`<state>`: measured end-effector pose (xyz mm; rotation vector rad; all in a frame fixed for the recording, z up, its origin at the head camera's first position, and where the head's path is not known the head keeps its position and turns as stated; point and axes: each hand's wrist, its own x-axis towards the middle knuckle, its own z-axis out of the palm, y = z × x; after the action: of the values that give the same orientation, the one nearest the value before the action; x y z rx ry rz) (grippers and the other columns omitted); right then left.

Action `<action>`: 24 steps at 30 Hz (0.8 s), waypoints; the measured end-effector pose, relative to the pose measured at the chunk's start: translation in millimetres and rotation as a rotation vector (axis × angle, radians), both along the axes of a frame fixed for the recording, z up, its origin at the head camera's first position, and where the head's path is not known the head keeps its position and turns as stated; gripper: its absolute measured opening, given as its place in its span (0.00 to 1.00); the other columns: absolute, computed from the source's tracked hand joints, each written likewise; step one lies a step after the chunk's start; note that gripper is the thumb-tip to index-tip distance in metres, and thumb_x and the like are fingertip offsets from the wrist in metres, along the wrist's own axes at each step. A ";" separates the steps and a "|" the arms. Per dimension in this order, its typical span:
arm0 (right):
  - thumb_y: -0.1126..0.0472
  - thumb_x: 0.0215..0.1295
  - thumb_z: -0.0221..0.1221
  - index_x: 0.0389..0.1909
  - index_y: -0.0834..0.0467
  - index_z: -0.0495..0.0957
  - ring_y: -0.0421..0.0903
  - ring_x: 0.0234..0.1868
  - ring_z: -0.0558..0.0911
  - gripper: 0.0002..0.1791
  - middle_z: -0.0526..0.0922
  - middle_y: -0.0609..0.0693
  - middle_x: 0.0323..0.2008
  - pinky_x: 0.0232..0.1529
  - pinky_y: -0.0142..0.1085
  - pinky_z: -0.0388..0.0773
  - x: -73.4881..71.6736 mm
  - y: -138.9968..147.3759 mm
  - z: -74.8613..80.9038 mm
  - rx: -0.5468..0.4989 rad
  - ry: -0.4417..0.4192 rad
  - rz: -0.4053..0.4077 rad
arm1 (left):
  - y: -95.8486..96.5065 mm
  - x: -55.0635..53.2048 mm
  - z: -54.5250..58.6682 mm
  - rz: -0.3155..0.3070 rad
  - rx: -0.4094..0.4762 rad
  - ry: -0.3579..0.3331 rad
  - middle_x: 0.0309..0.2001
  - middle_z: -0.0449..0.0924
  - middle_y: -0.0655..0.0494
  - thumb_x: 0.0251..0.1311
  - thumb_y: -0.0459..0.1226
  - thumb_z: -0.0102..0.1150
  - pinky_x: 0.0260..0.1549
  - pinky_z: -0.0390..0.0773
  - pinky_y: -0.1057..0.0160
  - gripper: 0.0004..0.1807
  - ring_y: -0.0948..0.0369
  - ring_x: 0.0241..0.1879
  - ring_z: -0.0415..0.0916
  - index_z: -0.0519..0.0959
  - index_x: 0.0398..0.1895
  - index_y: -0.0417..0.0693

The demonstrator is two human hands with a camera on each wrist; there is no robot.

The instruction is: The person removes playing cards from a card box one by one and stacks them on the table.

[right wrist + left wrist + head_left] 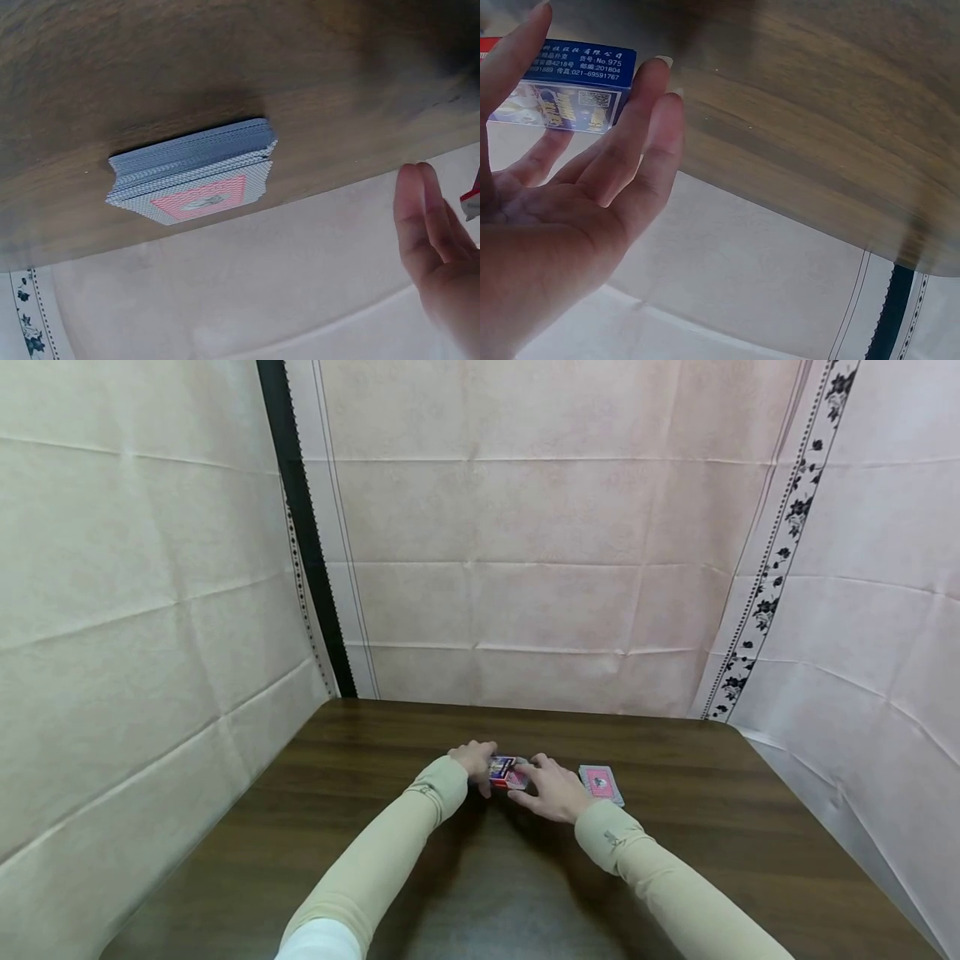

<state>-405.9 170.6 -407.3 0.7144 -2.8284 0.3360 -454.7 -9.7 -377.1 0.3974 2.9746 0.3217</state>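
My left hand point(476, 762) holds a playing-card box point(504, 770) by its left end; in the left wrist view the box point(577, 79) sits between thumb and fingers, its blue side printed with white text. My right hand point(553, 788) is at the box's right end, index finger over the top and thumb at the near side. In the right wrist view that hand's other fingers point(424, 217) are fairly straight, beside a red and grey corner of the box point(471, 202). A deck of cards point(601, 783) with pink-and-grey backs lies just right of my right hand.
Both hands work over a dark brown wooden table point(360, 843). In the right wrist view the deck point(191, 176) is a slightly uneven stack. Pale creased cloth point(525, 568) hangs behind the table and along both sides.
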 end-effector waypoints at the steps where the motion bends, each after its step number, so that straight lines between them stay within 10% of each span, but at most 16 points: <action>1: 0.37 0.63 0.57 0.63 0.50 0.73 0.49 0.46 0.76 0.32 0.74 0.56 0.54 0.46 0.48 0.79 -0.2 0.4 0.4 0.000 0.005 -0.001 | -0.9 0.3 0.2 0.003 0.001 -0.003 0.47 0.78 0.51 0.36 0.37 0.80 0.46 0.74 0.51 0.38 0.54 0.45 0.75 0.72 0.55 0.52; 12: 0.43 0.56 0.66 0.40 0.57 0.78 0.44 0.36 0.72 0.22 0.76 0.50 0.37 0.40 0.41 0.76 -2.5 -0.8 6.6 -0.017 0.022 0.062 | -5.3 3.9 0.8 -0.004 0.006 -0.022 0.46 0.78 0.51 0.35 0.36 0.80 0.45 0.75 0.53 0.38 0.55 0.43 0.75 0.73 0.54 0.52; 24: 0.50 0.53 0.68 0.50 0.58 0.76 0.52 0.44 0.74 0.26 0.76 0.52 0.39 0.45 0.47 0.74 -0.1 15.7 6.5 0.019 0.116 0.025 | -16.8 3.6 0.8 0.093 0.004 -0.025 0.49 0.77 0.47 0.38 0.37 0.79 0.47 0.73 0.50 0.40 0.51 0.46 0.75 0.72 0.59 0.50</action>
<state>-406.0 186.3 -400.8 0.7480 -2.7192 0.2636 -451.0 -26.5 -376.3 0.2534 2.9739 0.3401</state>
